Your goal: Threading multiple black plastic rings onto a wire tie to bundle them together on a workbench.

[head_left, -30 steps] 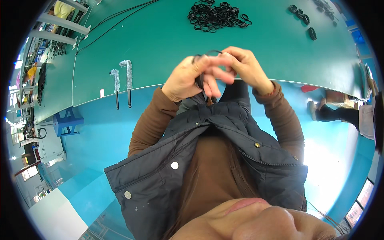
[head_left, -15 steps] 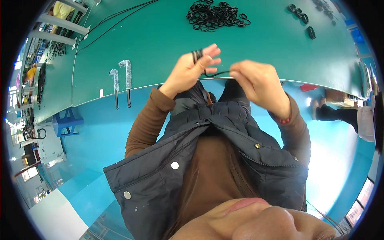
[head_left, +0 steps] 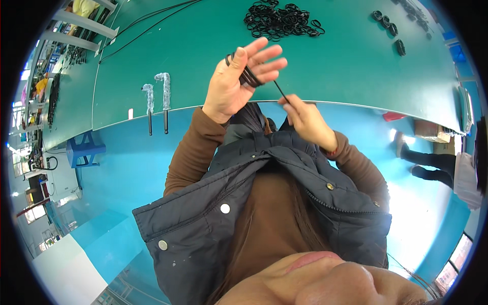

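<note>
A thin black cable (head_left: pixel 249 78) is looped several times round the palm of my left hand (head_left: pixel 226 91). That hand is raised over the table's near edge, fingers spread and thumb lying across the loops. From the loops the free length runs down to my right hand (head_left: pixel 309 121), whose thumb and fingers are pinched on it. The cable is straight between the two hands. My right fingers partly hide its end.
A heap of black rings or small coils (head_left: pixel 282 21) lies on the green table (head_left: pixel 356 66). At the far right are several black coils (head_left: pixel 400 48). To the left, two wrapped rods (head_left: pixel 165 96) jut past the edge. A blue stool (head_left: pixel 85 150) stands below; another person's legs (head_left: pixel 432 160) show right.
My left hand has turned its palm up and spread its fingers. My right hand has come down and left, drawing the cable below the loops. The other person's legs have shifted.
</note>
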Action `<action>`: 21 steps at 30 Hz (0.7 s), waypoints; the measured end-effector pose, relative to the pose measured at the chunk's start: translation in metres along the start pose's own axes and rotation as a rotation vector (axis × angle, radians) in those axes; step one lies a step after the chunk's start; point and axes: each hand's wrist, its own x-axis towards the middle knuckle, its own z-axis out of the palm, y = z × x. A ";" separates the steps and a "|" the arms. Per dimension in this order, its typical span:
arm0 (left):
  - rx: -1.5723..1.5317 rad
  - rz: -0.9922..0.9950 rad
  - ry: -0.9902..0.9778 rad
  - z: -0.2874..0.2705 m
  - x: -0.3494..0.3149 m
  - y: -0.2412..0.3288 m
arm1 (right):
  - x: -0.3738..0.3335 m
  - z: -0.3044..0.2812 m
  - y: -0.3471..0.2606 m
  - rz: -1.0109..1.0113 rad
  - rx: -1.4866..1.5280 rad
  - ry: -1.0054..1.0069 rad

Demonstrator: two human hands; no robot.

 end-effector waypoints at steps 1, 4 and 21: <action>0.000 0.002 0.002 -0.003 0.003 -0.001 | -0.007 0.002 -0.004 -0.083 -0.127 0.029; 0.073 0.095 0.040 -0.008 0.006 -0.009 | -0.013 -0.008 -0.023 -0.179 -0.373 -0.061; 0.267 -0.179 -0.283 -0.001 -0.009 -0.027 | 0.067 -0.044 -0.021 -0.271 0.086 -0.326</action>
